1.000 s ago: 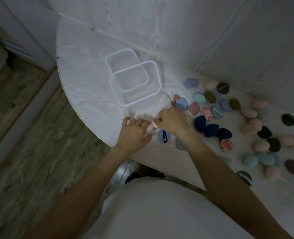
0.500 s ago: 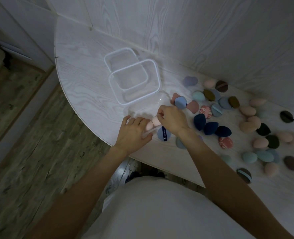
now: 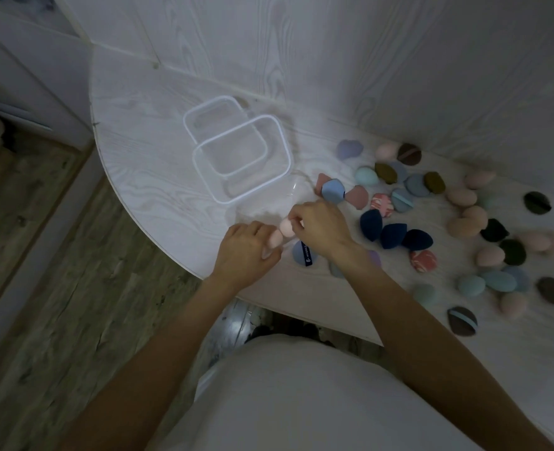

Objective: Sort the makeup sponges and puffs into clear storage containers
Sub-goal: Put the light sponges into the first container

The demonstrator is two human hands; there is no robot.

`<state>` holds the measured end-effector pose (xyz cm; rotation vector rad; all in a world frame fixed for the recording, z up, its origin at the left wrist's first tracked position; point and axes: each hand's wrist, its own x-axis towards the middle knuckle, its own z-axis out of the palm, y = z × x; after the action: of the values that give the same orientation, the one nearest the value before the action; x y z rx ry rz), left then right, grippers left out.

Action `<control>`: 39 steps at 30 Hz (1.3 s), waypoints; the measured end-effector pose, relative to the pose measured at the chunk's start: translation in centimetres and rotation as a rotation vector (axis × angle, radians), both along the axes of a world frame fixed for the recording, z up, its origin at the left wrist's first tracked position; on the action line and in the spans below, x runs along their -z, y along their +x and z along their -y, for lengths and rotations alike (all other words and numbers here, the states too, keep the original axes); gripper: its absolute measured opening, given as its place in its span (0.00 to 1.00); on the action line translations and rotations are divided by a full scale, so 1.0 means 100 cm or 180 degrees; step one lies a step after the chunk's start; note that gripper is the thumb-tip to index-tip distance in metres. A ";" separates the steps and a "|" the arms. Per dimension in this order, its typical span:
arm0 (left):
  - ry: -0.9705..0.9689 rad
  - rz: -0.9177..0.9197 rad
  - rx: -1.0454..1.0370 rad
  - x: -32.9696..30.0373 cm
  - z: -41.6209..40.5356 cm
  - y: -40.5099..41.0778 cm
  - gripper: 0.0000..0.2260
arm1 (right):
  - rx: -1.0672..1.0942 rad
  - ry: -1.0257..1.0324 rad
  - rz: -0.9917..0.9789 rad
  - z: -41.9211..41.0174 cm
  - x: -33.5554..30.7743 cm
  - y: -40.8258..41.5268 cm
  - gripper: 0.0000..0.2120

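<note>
While both hands meet at the near rim of the table point(image 3: 145, 151), the clear containers wait just beyond them.

Going left to right: the left hand point(image 3: 248, 252) curls round a pale pink sponge point(image 3: 275, 239) at the table's edge, and the right hand point(image 3: 321, 226) pinches a second pink sponge point(image 3: 288, 228) just beside it. The large clear container point(image 3: 241, 157) sits far and slightly left of both hands (its long axis running near-left to far-right), with a smaller container point(image 3: 217, 120) behind it, overlapping in this view. Both hands look about equally near. A blue puff point(image 3: 303, 253) lies half under the right wrist; the loose sponges point(image 3: 464, 219) spread rightward, dim and blurred. Whether the boxes are nested, I cannot tell.
</note>
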<state>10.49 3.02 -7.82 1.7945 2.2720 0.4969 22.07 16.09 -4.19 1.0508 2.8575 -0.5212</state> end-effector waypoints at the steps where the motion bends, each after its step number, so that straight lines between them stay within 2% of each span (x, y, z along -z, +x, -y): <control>1: -0.0027 0.0034 0.0041 0.000 0.000 -0.001 0.18 | -0.0081 0.0036 0.0052 0.001 0.001 0.000 0.09; 6: -0.0031 0.0189 0.0008 -0.003 0.002 0.003 0.17 | -0.0244 -0.0044 0.0230 0.003 -0.003 -0.001 0.07; 12: -0.0164 0.0228 -0.0137 -0.008 0.004 0.010 0.12 | -0.0171 -0.0125 0.0230 0.004 -0.013 -0.003 0.13; 23: -0.0096 0.0256 -0.0215 -0.008 0.007 0.013 0.16 | 0.0003 -0.0296 -0.0073 -0.002 0.000 0.002 0.09; 29: 0.0064 0.0267 -0.0197 -0.015 0.006 0.014 0.21 | -0.0101 -0.0120 -0.0290 -0.004 -0.003 0.006 0.10; 31: 0.0321 0.0165 -0.0074 -0.020 0.003 0.013 0.18 | -0.0090 -0.0021 -0.0554 -0.004 -0.010 0.013 0.10; 35: 0.1236 0.0171 0.0548 -0.040 -0.029 0.023 0.11 | 0.0206 0.0383 -0.1085 -0.016 -0.023 0.054 0.09; 37: 0.1452 0.0266 0.0831 -0.049 -0.062 0.035 0.10 | 0.0406 0.0545 -0.1038 -0.033 -0.024 0.085 0.09; 39: 0.1371 0.0414 0.0977 -0.049 -0.104 0.047 0.11 | 0.0607 0.0583 -0.0924 -0.053 -0.023 0.120 0.12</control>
<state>15.18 13.37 -2.91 2.1789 1.8542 1.0678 34.05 21.44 -1.86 1.3948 3.1231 -0.4642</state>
